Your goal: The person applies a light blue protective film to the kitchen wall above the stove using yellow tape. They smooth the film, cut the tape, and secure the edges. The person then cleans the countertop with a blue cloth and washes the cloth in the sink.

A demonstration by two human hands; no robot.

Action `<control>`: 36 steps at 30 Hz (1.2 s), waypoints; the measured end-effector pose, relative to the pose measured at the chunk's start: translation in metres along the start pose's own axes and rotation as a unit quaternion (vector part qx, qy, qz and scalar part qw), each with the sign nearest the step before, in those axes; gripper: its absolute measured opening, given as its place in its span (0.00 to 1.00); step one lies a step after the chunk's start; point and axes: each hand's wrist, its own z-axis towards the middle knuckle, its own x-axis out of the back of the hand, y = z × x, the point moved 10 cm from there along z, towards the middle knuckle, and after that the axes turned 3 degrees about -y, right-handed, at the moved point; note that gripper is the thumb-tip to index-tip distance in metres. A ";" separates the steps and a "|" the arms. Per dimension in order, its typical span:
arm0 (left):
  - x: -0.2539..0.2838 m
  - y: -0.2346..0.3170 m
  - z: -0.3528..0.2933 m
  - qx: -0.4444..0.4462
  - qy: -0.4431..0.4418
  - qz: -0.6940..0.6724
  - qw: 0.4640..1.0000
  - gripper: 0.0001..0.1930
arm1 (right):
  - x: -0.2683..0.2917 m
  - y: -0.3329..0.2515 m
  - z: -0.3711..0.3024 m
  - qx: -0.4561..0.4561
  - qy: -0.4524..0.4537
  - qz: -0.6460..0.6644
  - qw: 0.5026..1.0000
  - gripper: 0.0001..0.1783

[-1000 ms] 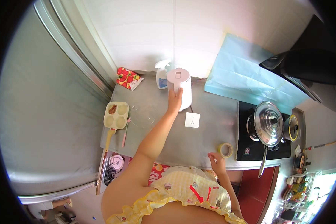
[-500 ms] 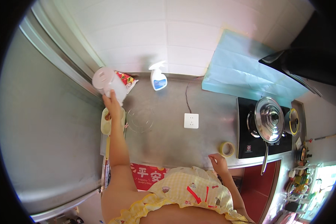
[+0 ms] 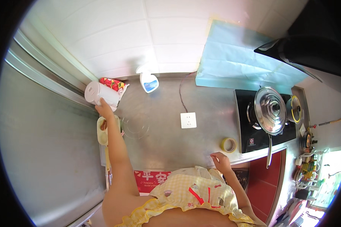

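Note:
At the counter's back left corner, my left hand (image 3: 105, 108) is closed on the near side of a white lidded pitcher (image 3: 105, 94). The handle under my fingers is mostly hidden. Right behind the pitcher lies a red and yellow patterned packet (image 3: 113, 84). Nearer to me, beside my left forearm, sits a pale oblong container (image 3: 102, 133) with something brown in it. My right hand (image 3: 221, 162) hovers at the counter's front edge, its fingers curled with nothing visible in them. A roll of yellowish tape (image 3: 229, 145) is the thing closest to it.
A white spray bottle (image 3: 149, 83) stands by the tiled wall. A clear round glass dish or lid (image 3: 135, 126) and a white socket (image 3: 188, 120) with a cord lie on the counter (image 3: 159, 147). On the right, a black stove (image 3: 246, 140) carries a lidded pan (image 3: 269, 109) and a pot (image 3: 294, 109).
My left hand has brought the pitcher lower, down beside the packet, and more of the packet shows now. My right hand stays curled by the counter edge. The whole view has shifted slightly.

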 end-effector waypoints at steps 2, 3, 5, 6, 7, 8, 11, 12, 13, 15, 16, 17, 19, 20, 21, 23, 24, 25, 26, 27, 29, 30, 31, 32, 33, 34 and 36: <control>0.011 0.006 -0.005 -0.042 0.035 -0.001 0.998 0.26 | -0.005 0.000 -0.003 -0.006 -0.012 -0.002 1.000 0.08; 0.021 0.004 -0.002 -0.064 0.054 -0.010 0.996 0.26 | -0.006 -0.002 -0.003 -0.002 -0.015 -0.001 1.000 0.08; 0.026 0.002 -0.003 -0.073 0.064 -0.018 0.995 0.25 | -0.004 -0.003 -0.006 -0.001 -0.016 0.000 1.000 0.08; 0.029 0.003 -0.006 -0.058 0.054 -0.012 0.997 0.25 | -0.003 0.001 -0.009 -0.007 -0.011 -0.003 1.000 0.08; 0.032 0.001 -0.008 -0.044 0.049 -0.005 0.998 0.25 | -0.002 0.004 -0.011 -0.010 -0.008 -0.004 1.000 0.08; 0.033 0.002 -0.011 -0.062 0.054 0.003 0.997 0.25 | -0.002 0.007 -0.014 -0.013 -0.005 -0.006 1.000 0.08; 0.033 0.005 -0.011 -0.090 0.064 0.015 0.994 0.25 | -0.002 0.008 -0.016 -0.014 -0.010 -0.005 1.000 0.08; 0.029 0.006 -0.015 -0.075 0.056 0.013 0.996 0.26 | -0.002 0.010 -0.017 -0.017 -0.013 -0.005 1.000 0.08; 0.026 0.007 -0.018 -0.060 0.048 0.011 0.997 0.26 | -0.004 0.014 -0.018 -0.020 -0.016 -0.005 1.000 0.08; 0.026 0.008 -0.026 0.005 0.063 -0.047 0.997 0.27 | -0.005 0.016 -0.020 -0.023 -0.021 -0.007 0.999 0.08; 0.023 0.013 -0.031 0.036 0.069 -0.078 0.994 0.28 | -0.004 0.015 -0.019 -0.024 -0.020 -0.009 0.999 0.08; 0.033 0.042 -0.044 -0.047 0.119 0.001 0.992 0.30 | -0.005 0.014 -0.018 -0.025 -0.019 -0.010 0.999 0.08; 0.042 0.098 -0.089 -0.211 0.217 0.154 0.941 0.35 | -0.006 0.016 -0.017 -0.033 -0.016 -0.009 0.999 0.09; 0.012 0.106 -0.093 -0.229 0.101 0.092 0.964 0.38 | -0.007 0.017 -0.017 -0.039 -0.014 -0.009 0.999 0.09; -0.021 0.117 -0.099 -0.242 -0.015 0.031 0.970 0.42 | -0.007 0.014 -0.017 -0.036 -0.019 -0.008 0.999 0.09; -0.081 0.127 -0.113 -0.262 -0.153 -0.030 0.952 0.47 | -0.007 0.004 -0.013 -0.032 -0.029 -0.008 0.999 0.09; -0.110 0.121 -0.119 -0.275 -0.173 -0.028 0.946 0.50 | -0.008 0.002 -0.012 -0.027 -0.033 -0.015 0.999 0.09; -0.132 0.112 -0.120 -0.279 -0.166 0.001 0.946 0.47 | -0.009 0.001 -0.011 -0.021 -0.036 -0.022 0.999 0.09; -0.152 0.104 -0.118 -0.284 -0.160 0.029 0.945 0.44 | -0.010 0.001 -0.009 -0.014 -0.037 -0.029 0.999 0.09; -0.168 0.101 -0.118 -0.289 -0.157 0.054 0.943 0.40 | -0.006 0.006 -0.011 -0.024 -0.014 -0.031 0.999 0.10; -0.202 0.089 -0.117 -0.221 -0.280 0.043 0.933 0.33 | 0.005 0.018 -0.016 -0.045 0.038 -0.038 0.998 0.10; -0.216 0.079 -0.118 -0.185 -0.340 0.040 0.921 0.29 | 0.012 0.027 -0.022 -0.079 0.065 -0.047 0.994 0.11; -0.208 0.089 -0.113 -0.251 -0.279 0.014 0.927 0.23 | 0.018 0.034 -0.028 -0.111 0.092 -0.053 0.988 0.12; -0.207 0.080 -0.106 -0.242 -0.282 0.024 0.928 0.24 | 0.024 0.042 -0.035 -0.142 0.119 -0.058 0.981 0.12; -0.204 0.076 -0.098 -0.229 -0.264 0.032 0.936 0.24 | 0.025 0.056 -0.042 -0.187 0.110 -0.072 0.973 0.16; -0.200 0.073 -0.091 -0.216 -0.248 0.040 0.943 0.24 | 0.029 0.062 -0.047 -0.208 0.119 -0.085 0.967 0.17; -0.188 0.074 -0.079 -0.221 -0.212 0.046 0.951 0.25 | 0.036 0.072 -0.055 -0.248 0.134 -0.109 0.953 0.19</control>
